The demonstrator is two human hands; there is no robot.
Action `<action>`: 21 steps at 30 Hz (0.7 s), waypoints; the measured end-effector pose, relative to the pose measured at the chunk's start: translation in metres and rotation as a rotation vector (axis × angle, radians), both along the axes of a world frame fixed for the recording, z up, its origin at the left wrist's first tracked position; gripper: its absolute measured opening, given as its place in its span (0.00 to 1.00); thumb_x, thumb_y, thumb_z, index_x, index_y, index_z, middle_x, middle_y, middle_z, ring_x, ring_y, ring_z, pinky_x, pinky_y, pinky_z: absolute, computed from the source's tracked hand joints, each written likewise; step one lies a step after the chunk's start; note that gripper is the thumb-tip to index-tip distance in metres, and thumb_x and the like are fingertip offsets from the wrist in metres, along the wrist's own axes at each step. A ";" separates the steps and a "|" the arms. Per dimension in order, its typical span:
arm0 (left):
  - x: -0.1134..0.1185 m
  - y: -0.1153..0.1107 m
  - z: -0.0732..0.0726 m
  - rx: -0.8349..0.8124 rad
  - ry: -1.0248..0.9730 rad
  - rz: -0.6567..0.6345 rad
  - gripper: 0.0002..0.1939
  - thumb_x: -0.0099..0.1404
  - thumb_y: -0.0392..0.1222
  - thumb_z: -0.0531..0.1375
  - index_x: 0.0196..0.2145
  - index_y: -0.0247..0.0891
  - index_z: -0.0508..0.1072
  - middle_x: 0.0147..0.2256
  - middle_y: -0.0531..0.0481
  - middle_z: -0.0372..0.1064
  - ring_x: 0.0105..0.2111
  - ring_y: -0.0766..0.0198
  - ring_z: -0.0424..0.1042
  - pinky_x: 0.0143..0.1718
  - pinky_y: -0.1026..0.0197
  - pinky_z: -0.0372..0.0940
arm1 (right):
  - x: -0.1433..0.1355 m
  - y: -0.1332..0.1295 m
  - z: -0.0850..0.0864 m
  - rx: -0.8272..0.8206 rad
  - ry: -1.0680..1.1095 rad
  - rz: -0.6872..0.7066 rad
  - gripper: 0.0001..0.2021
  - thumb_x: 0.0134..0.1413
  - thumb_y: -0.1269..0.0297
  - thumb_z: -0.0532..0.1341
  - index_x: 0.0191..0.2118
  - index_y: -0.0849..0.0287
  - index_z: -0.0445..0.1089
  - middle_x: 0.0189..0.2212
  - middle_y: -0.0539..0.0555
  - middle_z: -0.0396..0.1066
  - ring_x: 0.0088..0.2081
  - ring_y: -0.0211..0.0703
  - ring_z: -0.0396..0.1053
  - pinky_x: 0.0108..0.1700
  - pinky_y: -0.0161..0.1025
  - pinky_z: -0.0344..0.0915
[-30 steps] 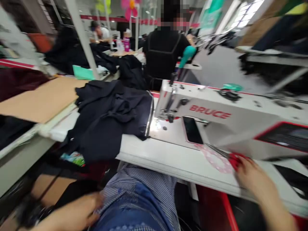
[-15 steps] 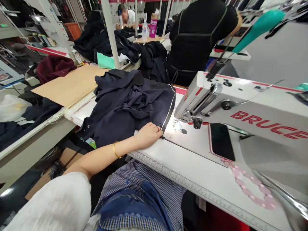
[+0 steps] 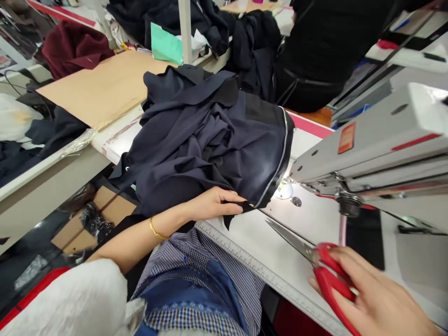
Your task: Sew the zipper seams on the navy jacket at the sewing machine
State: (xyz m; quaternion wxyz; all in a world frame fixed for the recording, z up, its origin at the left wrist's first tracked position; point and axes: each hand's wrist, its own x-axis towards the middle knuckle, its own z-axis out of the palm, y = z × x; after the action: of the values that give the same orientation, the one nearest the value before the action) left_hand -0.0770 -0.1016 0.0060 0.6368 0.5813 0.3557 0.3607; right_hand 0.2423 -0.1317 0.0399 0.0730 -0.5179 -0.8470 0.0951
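A dark navy garment (image 3: 196, 140) lies bunched on the sewing table, its black edge with a white stitched line facing the machine. My left hand (image 3: 219, 204) pinches the near corner of that edge between thumb and fingers. In my right hand (image 3: 374, 289) is a pair of red-handled scissors (image 3: 324, 268), fingers through the loops. The metal blades point left toward the garment corner, a short way apart from it. Just right of the cloth stands the sewing machine (image 3: 378, 144), its lit needle area beside the stitched edge.
A ruler strip (image 3: 238, 256) runs along the table's front edge. A dark phone (image 3: 366, 238) lies under the machine arm. Brown card (image 3: 94, 88) and maroon cloth (image 3: 75, 46) are at the left. A person in black (image 3: 332, 46) sits beyond the table.
My right hand has come into view holding the scissors. My left hand now pinches the cloth corner, raised slightly. The view has tilted down and come nearer the machine.
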 end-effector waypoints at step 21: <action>0.006 0.006 0.005 -0.107 -0.009 -0.024 0.11 0.58 0.41 0.58 0.35 0.33 0.74 0.29 0.52 0.67 0.30 0.69 0.64 0.34 0.67 0.60 | -0.060 0.035 0.005 -0.288 0.010 0.249 0.10 0.55 0.54 0.50 0.30 0.54 0.55 0.25 0.50 0.67 0.24 0.40 0.67 0.24 0.34 0.62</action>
State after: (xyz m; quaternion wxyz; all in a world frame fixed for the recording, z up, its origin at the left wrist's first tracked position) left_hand -0.0713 -0.0959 0.0107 0.6729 0.5489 0.3647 0.3361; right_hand 0.1823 -0.0969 0.0444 -0.0098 -0.4137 -0.8818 0.2262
